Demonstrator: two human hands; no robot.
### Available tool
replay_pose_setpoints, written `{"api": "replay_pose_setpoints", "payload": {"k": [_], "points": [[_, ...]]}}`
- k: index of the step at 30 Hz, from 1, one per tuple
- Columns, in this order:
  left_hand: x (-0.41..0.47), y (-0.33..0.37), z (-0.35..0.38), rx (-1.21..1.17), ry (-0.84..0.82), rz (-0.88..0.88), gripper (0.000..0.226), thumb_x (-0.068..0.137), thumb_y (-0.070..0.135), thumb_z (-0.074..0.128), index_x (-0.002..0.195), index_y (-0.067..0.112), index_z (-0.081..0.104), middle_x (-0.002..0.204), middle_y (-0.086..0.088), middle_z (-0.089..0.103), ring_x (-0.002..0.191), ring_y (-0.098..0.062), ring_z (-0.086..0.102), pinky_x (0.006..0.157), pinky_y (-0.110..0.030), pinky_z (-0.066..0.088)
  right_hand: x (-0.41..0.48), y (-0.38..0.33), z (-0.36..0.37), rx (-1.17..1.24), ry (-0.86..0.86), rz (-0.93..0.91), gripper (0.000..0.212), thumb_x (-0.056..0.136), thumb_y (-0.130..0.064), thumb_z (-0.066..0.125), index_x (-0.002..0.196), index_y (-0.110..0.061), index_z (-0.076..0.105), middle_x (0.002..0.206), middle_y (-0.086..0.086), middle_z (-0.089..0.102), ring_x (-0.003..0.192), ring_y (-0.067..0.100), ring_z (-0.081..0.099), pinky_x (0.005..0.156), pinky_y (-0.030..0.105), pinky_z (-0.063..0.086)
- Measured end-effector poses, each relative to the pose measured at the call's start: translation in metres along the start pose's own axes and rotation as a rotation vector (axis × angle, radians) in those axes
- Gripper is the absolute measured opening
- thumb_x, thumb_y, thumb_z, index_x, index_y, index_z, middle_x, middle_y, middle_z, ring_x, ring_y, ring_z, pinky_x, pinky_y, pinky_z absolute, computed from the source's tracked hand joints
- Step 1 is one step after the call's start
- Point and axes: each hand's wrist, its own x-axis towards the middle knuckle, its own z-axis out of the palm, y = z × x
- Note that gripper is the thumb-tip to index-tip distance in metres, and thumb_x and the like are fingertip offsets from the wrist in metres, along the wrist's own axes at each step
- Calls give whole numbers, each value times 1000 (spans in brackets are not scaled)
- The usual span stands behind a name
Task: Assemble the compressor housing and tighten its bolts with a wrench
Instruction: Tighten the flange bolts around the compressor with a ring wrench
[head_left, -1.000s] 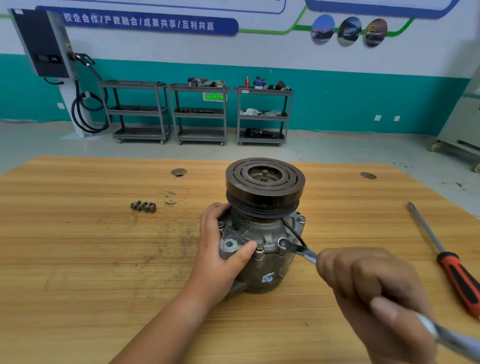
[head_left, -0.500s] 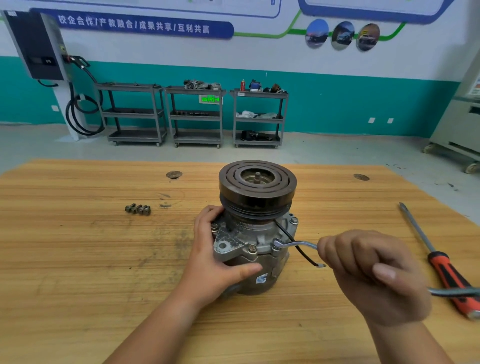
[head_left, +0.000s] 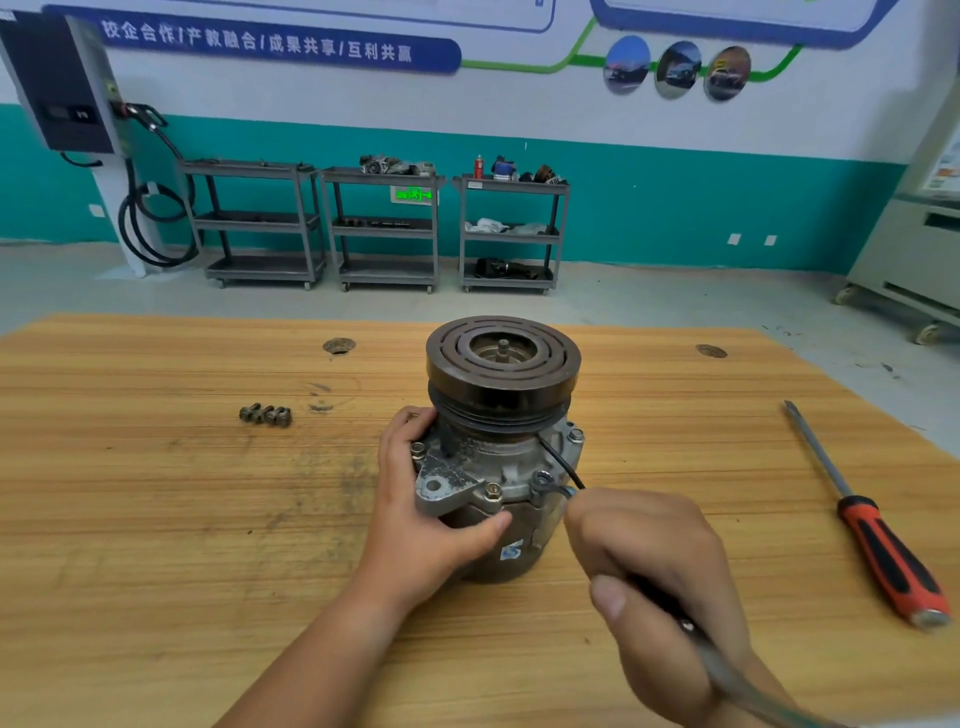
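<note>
Compressor housing (head_left: 488, 493) stands upright mid-worktop (head_left: 156, 519), pulley (head_left: 503, 364) on top. Left hand (head_left: 415, 525) clamps its grip round the body. The right hand (head_left: 654, 587) has its grip curled tight on the wrench (head_left: 554, 487), ring end over a near-side flange bolt (head_left: 542, 476). Danger: pull off-square and that ring could slip, rounding the head. Spare bolts (head_left: 265, 414) lie left, screwdriver (head_left: 878, 530) right.

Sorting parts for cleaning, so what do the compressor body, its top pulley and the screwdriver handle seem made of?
Compressor body: likely cast aluminium, dull grey, rough, grimy. Pulley: probably steel, dark, brownish, with cut slots. Screwdriver handle: red and black, looks moulded plastic or rubber, matte.
</note>
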Motion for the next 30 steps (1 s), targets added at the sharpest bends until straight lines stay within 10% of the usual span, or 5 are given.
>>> {"api": "replay_pose_setpoints", "payload": {"k": [8,18,22,30], "points": [[0,1,0,-28,-9,-13,89,47,48,74,125,47,31,138,24,27,129,8,31,102,-3,26,12,14,-25,457,-74,132,23,66,-14,40,53,-16,21,52,-2,16,47,13,19,49,28,13],[0,-3,-4,-17,-21,-32,92,44,53,78,119,71,27,141,28,26,132,1,33,99,-1,27,-3,6,12,-133,-105,-133,39,99,-30,27,61,-21,29,66,-4,17,52,18,22,60,24,15],[-2,-2,0,11,13,7,89,47,53,75,125,47,33,138,28,25,128,16,28,98,1,23,-6,9,26,-506,8,-122,48,84,-7,47,39,-17,34,48,-2,22,41,17,29,53,20,17],[-4,5,8,20,87,33,86,49,52,70,126,37,34,138,18,27,129,15,25,105,-4,20,-3,-9,24,-141,147,5,28,72,-15,46,51,-12,27,56,-4,21,51,11,23,54,21,19]]}}
